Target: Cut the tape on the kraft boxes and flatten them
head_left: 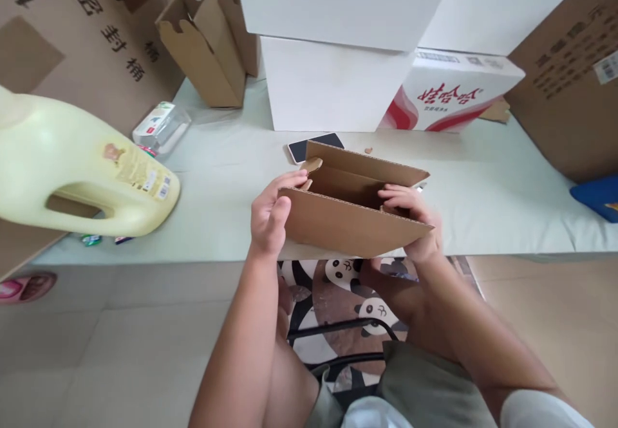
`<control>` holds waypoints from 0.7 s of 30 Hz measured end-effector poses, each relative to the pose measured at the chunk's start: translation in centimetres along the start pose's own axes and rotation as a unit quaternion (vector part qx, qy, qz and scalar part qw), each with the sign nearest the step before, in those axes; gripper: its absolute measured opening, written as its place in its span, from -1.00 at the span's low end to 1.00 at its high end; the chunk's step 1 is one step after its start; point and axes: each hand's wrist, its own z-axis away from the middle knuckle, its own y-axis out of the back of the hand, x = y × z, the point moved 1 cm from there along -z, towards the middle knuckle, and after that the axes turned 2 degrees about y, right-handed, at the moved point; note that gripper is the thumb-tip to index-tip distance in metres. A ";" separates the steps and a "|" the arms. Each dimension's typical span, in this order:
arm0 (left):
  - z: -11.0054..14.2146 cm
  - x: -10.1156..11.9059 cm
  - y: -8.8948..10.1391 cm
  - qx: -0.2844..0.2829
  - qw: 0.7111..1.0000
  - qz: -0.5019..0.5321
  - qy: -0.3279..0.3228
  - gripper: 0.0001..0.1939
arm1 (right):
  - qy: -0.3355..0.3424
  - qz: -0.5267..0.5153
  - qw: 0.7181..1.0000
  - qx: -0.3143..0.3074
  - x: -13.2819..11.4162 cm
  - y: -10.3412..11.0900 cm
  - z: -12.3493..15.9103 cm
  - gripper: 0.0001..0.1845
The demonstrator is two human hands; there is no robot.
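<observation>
A brown cardboard box [352,222] with its top open is held between my hands at the front edge of the cloth-covered table. My left hand [273,212] grips its left end, thumb on the near panel and fingers by a small tucked flap. At the right end, my right hand [418,219] has its fingers over the edge and inside the opening. The box's long near and far panels stand up, slightly spread apart. Behind it lies a dark-screened phone [294,150], partly covered by the box's far panel.
A large pale yellow jug [125,138] stands at the left, near a clear plastic pack [161,129]. Folded cardboard boxes [207,61], white boxes [328,83] and a red-and-white carton [449,93] line the back. A blue packet [599,197] lies right.
</observation>
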 end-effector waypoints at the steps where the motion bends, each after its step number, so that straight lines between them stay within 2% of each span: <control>1: 0.0 -0.3 -0.4 -0.008 1.000 -0.022 -0.006 -0.61 | 0.005 0.011 1.000 0.013 0.3 0.0 0.4 -0.33; 4: 0.1 -1.1 -1.6 -0.022 0.997 -0.078 -0.015 -0.59 | 0.019 0.033 0.997 0.067 0.9 0.6 1.6 -0.27; 6: 0.2 -1.6 -2.6 -0.019 0.995 -0.100 -0.017 -0.60 | 0.019 0.043 0.994 0.103 1.1 1.4 2.1 -0.37; 9: 0.5 -2.3 -4.3 0.010 0.993 -0.117 -0.007 -0.66 | -0.024 0.069 0.987 0.145 1.4 2.6 2.4 -0.58; 12: 0.8 -2.8 -5.5 0.036 0.990 -0.133 0.000 -0.70 | -0.072 0.037 0.986 0.148 1.9 3.1 2.6 -0.70; 15: 1.2 -3.0 -6.2 0.048 0.990 -0.130 0.009 -0.72 | -0.098 -0.027 0.984 0.146 2.4 3.1 2.9 -0.67; 18: 1.4 -2.8 -6.1 0.057 0.991 -0.112 0.039 -0.74 | -0.111 -0.038 0.983 0.142 2.8 2.7 3.3 -0.66; 21: 1.3 -2.5 -5.7 0.057 0.992 -0.057 0.094 -0.62 | -0.113 -0.041 0.983 0.142 2.9 2.5 3.5 -0.63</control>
